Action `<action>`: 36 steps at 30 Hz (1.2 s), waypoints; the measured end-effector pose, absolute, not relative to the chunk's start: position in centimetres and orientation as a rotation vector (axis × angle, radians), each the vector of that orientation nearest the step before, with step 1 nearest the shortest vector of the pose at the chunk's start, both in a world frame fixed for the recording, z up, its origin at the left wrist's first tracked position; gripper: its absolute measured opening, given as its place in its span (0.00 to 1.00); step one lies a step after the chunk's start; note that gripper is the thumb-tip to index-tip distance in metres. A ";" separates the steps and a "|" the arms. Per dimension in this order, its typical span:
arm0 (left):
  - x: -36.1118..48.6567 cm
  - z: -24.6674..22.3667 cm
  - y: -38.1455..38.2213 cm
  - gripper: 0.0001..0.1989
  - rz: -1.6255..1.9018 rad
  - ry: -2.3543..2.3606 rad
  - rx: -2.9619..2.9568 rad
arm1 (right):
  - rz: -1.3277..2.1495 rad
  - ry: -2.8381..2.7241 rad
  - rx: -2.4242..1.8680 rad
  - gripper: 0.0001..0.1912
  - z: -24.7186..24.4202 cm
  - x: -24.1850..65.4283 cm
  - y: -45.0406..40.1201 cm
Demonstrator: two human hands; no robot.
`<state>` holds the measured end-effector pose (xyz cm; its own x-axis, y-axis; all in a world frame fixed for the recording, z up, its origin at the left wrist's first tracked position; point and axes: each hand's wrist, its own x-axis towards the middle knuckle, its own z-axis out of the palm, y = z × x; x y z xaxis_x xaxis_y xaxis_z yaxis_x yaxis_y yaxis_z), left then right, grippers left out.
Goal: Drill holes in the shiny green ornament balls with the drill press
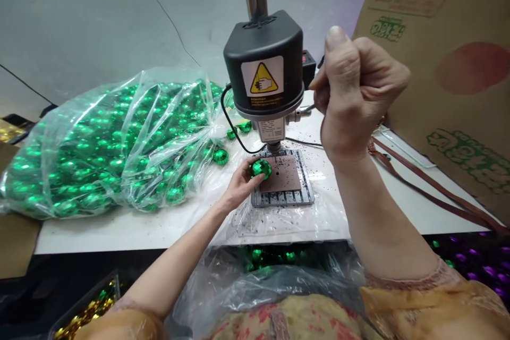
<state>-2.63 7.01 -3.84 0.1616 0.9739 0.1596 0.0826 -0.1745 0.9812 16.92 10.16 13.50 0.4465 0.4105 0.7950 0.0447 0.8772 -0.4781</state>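
Note:
My left hand point(241, 185) holds a shiny green faceted ball point(261, 169) at the left edge of a brown plate point(285, 180). That plate lies on the slotted metal base point(306, 186) of a black drill press point(265, 64), which has a yellow warning label. Raised at the right of the press head, my right hand point(354, 90) is closed around the end of the press's lever point(306, 111); the grip itself is hidden by the fingers. Dark shavings are scattered over plate and base. A loose green ball point(220, 156) rests left of the base.
A big clear bag point(99, 143) of green balls fills the table's left side. At the right stand a large cardboard box point(450, 64) and brown straps point(430, 191). Below the table are a bin of gold pieces point(85, 316) and purple balls point(484, 263).

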 end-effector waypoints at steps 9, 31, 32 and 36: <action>-2.5 -4.9 9.3 0.27 1.048 1.072 1.588 | 0.221 -1.110 -0.467 0.21 13.5 16.9 10.1; -1.7 -4.4 8.9 0.25 1.240 1.151 1.366 | 0.186 -1.134 -0.536 0.28 13.5 16.9 10.3; -1.5 -4.4 9.0 0.24 1.234 1.139 1.355 | 0.184 -1.132 -0.524 0.28 13.5 16.9 10.3; -1.1 -4.9 9.2 0.24 1.295 1.119 1.283 | 0.193 -1.117 -0.488 0.25 13.4 16.8 10.2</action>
<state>-1.08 9.21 -4.90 0.0156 0.9929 0.1178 -0.0277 -0.1173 0.9927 16.83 10.25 13.38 0.4351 0.3872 0.8129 0.0926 0.8788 -0.4682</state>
